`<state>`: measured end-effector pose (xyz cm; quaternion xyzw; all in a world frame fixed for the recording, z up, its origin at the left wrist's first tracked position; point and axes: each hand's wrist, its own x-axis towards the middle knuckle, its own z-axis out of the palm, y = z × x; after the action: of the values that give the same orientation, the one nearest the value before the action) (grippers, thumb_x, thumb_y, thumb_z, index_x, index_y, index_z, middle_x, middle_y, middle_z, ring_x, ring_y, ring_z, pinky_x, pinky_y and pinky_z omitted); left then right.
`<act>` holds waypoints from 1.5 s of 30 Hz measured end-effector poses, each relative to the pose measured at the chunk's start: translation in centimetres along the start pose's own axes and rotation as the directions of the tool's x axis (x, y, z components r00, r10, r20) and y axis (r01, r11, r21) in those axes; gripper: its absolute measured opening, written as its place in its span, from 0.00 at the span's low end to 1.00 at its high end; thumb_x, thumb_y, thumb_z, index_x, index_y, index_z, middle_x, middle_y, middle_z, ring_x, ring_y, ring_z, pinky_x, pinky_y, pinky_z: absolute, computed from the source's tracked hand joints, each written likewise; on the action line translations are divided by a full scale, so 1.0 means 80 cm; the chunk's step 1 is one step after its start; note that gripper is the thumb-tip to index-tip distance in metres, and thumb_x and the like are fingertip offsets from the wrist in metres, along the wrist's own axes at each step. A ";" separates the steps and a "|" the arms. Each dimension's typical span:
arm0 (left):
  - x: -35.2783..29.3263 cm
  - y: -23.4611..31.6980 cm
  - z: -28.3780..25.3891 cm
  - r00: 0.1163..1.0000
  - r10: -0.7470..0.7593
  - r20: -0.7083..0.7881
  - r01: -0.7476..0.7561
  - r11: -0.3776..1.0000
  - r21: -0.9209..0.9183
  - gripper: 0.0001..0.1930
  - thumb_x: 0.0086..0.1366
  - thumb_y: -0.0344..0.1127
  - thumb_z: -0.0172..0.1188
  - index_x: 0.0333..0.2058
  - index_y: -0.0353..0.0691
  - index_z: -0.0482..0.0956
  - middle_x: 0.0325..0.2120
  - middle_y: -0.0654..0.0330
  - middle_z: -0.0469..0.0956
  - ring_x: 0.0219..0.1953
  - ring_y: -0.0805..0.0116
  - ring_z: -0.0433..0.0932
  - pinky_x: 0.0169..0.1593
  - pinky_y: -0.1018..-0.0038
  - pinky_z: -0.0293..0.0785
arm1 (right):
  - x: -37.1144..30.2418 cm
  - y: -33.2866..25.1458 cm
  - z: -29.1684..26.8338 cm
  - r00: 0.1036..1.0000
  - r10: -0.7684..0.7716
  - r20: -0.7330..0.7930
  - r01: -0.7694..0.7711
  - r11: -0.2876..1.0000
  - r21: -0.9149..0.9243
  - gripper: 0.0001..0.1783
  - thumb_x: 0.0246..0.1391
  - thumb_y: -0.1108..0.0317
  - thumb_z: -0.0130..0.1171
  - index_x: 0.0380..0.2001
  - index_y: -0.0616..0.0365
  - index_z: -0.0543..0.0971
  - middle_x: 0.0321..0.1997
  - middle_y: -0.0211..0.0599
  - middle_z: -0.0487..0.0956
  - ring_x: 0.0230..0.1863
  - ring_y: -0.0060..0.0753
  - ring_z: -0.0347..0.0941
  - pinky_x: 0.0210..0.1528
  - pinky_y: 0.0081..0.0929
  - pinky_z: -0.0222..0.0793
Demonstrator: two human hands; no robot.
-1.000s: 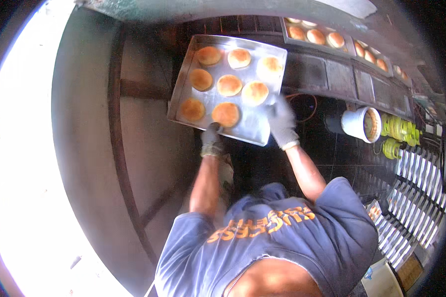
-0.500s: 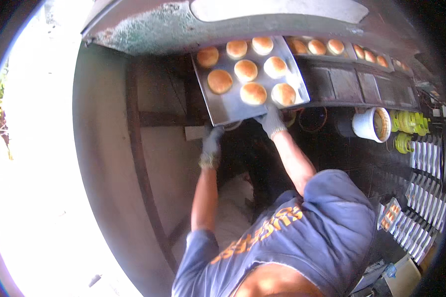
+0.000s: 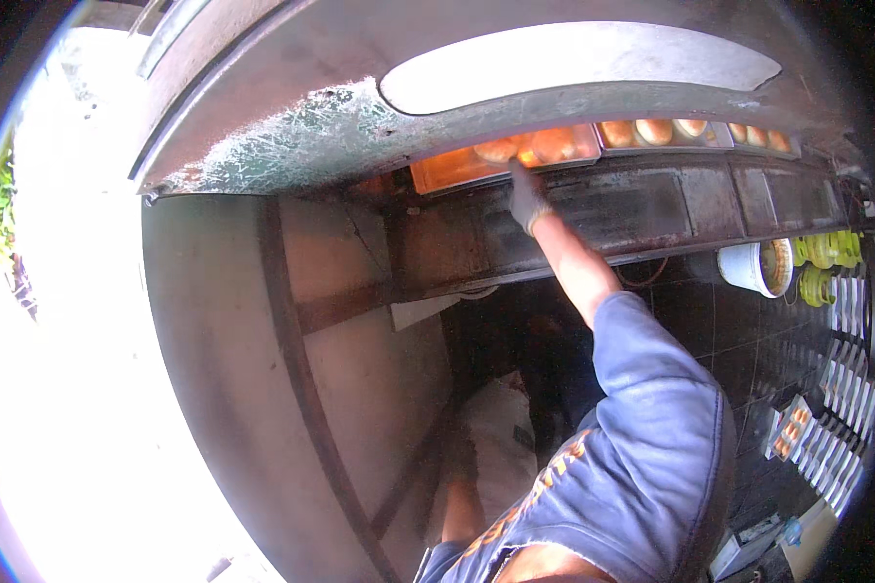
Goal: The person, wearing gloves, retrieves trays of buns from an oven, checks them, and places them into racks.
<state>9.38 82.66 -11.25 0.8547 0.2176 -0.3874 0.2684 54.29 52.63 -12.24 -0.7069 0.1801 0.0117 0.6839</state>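
Observation:
My right hand (image 3: 528, 199), in a pale knitted glove, reaches up to the front rim of a metal baking tray (image 3: 447, 173). Its fingers are closed at the rim, and the fingertips are partly lost against the glow. The tray lies inside a deck oven (image 3: 593, 209), lit orange, with round golden buns (image 3: 554, 145) on it. Most of its far part is hidden by the oven's hood. Down by my body hangs my left hand (image 3: 460, 452), dim and in shadow beside a whitish sack (image 3: 501, 423); its fingers do not show clearly.
More trays of buns (image 3: 654, 132) sit along the oven to the right. The scuffed metal hood (image 3: 292, 131) overhangs the opening. At the right are a white bucket (image 3: 744, 267), green gas cylinders (image 3: 826, 250) and rows of pale racks (image 3: 846, 364). A wall panel (image 3: 209, 321) stands left.
The tray of buns has gone from in front of the oven to inside it. My left hand has let go and dropped to my side; my right hand has stayed at the tray's rim.

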 end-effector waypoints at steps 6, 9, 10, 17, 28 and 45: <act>0.004 0.003 0.020 0.993 0.056 -0.100 -0.041 0.988 0.148 0.21 0.72 0.41 0.46 0.58 0.39 0.74 0.59 0.47 0.73 0.60 0.52 0.71 0.63 0.61 0.66 | -0.025 -0.037 -0.045 0.994 0.049 0.101 0.032 0.740 -0.672 0.22 0.53 0.62 0.54 0.49 0.62 0.78 0.54 0.60 0.77 0.58 0.58 0.73 0.59 0.46 0.68; 0.004 -0.009 0.039 0.965 0.132 -0.225 -0.157 0.983 -0.096 0.20 0.71 0.42 0.49 0.54 0.37 0.77 0.52 0.52 0.75 0.53 0.57 0.72 0.57 0.64 0.69 | -0.062 -0.035 -0.065 0.943 0.123 0.308 0.183 0.580 -0.794 0.24 0.55 0.64 0.51 0.54 0.61 0.77 0.58 0.59 0.75 0.61 0.57 0.70 0.63 0.45 0.66; 0.010 0.016 0.030 0.950 0.212 -0.231 -0.273 0.922 -0.276 0.20 0.71 0.44 0.51 0.52 0.36 0.78 0.47 0.57 0.77 0.47 0.64 0.72 0.53 0.68 0.70 | -0.070 -0.004 -0.086 0.931 0.150 0.331 0.204 0.538 -0.818 0.24 0.55 0.64 0.50 0.54 0.60 0.77 0.59 0.58 0.74 0.61 0.56 0.70 0.63 0.45 0.65; -0.064 0.009 0.100 0.943 0.119 -0.312 -0.272 0.816 -0.511 0.19 0.69 0.45 0.53 0.47 0.35 0.81 0.39 0.56 0.80 0.40 0.63 0.77 0.45 0.66 0.73 | -0.375 0.065 -0.231 0.837 0.146 0.527 0.339 0.617 -0.710 0.21 0.51 0.61 0.52 0.44 0.63 0.79 0.52 0.57 0.78 0.54 0.61 0.73 0.56 0.49 0.69; -0.270 -0.121 0.353 0.971 0.050 0.235 -0.176 0.814 0.553 0.21 0.62 0.35 0.58 0.55 0.42 0.76 0.51 0.43 0.78 0.53 0.46 0.77 0.50 0.54 0.77 | -0.873 0.316 -0.727 0.526 0.848 0.057 0.145 -0.024 -0.989 0.19 0.59 0.59 0.50 0.46 0.58 0.81 0.53 0.49 0.79 0.54 0.55 0.75 0.55 0.46 0.71; -0.223 0.209 0.437 0.935 0.323 0.146 -0.355 0.845 0.400 0.21 0.68 0.44 0.49 0.55 0.42 0.76 0.53 0.47 0.77 0.56 0.45 0.74 0.57 0.59 0.72 | -0.618 0.129 -0.885 0.985 0.148 -0.084 -0.168 0.756 -0.633 0.26 0.48 0.61 0.56 0.50 0.64 0.79 0.52 0.57 0.80 0.56 0.51 0.76 0.58 0.39 0.69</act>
<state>-10.74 45.06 -11.93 0.9024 -0.0352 -0.4023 0.1501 -10.98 -4.29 -4.62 -0.8792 0.2343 0.1196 0.3973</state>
